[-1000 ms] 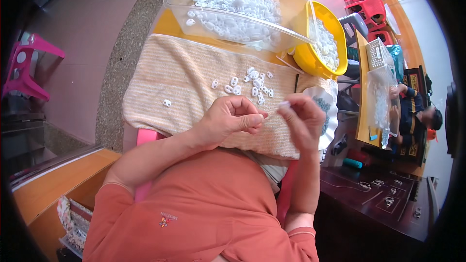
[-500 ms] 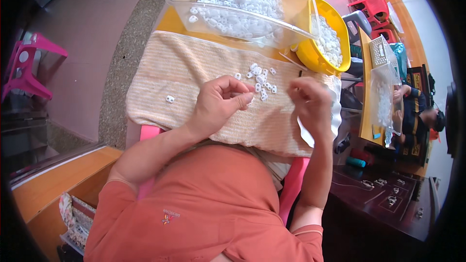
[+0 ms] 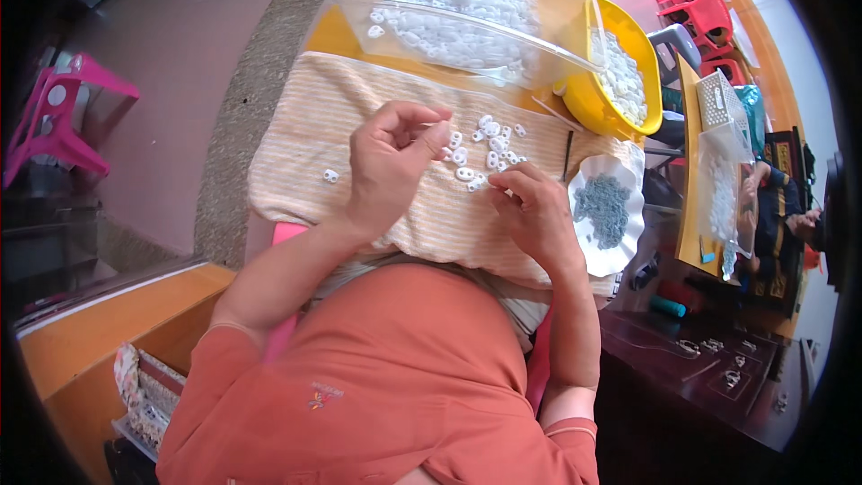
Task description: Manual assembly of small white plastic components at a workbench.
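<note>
My left hand [image 3: 395,162] is held over the striped towel, thumb and forefinger pinched together. Whatever is between those fingertips is too small to make out. White plastic pieces with two holes [image 3: 492,130] lie in a loose cluster just to its right. My right hand [image 3: 543,216] is at the near side of that cluster, its fingers curled and thumb against forefinger; anything in that pinch is hidden. One white two-holed piece [image 3: 330,176] lies alone left of my left hand. Beside my right wrist, a white scalloped dish [image 3: 628,247] holds a heap of small grey-green parts [image 3: 603,209].
The towel [image 3: 296,148] covers the near part of the table. Behind it stand a clear plastic bin [image 3: 346,31] and a yellow basin [image 3: 653,81], both holding many white pieces. A thin dark stick [image 3: 567,155] lies near the dish. Another person [image 3: 774,207] sits at a table far right.
My right hand has come left from above the dish to the cluster, uncovering the grey-green parts. My left hand has shifted slightly farther away. The whole view has moved a little.
</note>
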The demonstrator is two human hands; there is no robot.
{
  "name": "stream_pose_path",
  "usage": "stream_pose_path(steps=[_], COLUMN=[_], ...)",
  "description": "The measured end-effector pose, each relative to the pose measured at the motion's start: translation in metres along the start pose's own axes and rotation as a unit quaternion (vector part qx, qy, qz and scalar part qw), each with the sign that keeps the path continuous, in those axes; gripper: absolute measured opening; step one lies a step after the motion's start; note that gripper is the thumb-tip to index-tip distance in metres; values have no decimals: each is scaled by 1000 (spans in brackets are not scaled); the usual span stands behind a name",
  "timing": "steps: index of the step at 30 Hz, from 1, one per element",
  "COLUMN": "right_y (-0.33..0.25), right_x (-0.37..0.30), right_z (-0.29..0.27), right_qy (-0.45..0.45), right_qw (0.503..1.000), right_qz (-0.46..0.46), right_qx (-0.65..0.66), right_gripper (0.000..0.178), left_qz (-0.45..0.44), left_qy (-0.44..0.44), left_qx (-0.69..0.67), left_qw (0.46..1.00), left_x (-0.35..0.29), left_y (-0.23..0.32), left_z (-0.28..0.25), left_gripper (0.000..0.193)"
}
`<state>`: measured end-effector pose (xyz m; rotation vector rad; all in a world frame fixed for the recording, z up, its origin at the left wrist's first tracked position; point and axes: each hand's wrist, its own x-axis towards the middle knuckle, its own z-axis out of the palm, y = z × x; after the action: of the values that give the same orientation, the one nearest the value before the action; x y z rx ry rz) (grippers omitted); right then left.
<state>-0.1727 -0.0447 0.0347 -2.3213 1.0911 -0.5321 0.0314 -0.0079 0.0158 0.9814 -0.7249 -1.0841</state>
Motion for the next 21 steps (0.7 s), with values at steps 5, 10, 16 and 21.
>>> stream_pose_path(steps=[5, 10, 16, 21], right_y=[-13, -14, -3, -4], right_x=[6, 7, 9, 11], right_z=[2, 5, 12, 13], right_qy=[-19, -17, 12, 21], right_qw=[999, 999, 1000, 1000], right_qz=[-4, -25, -20, -14], right_qx=[-34, -21, 7, 8], right_gripper=[19, 18, 16, 16], left_qz=[405, 516, 523, 516], left_qy=[-162, -246, -257, -261], left_qx=[234, 202, 202, 192], left_qw=[869, 795, 787, 793], left_x=[-25, -47, -46, -46], left_y=[-3, -4, -2, -3], left_z=[11, 21, 17, 18], left_gripper=[16, 9, 10, 9])
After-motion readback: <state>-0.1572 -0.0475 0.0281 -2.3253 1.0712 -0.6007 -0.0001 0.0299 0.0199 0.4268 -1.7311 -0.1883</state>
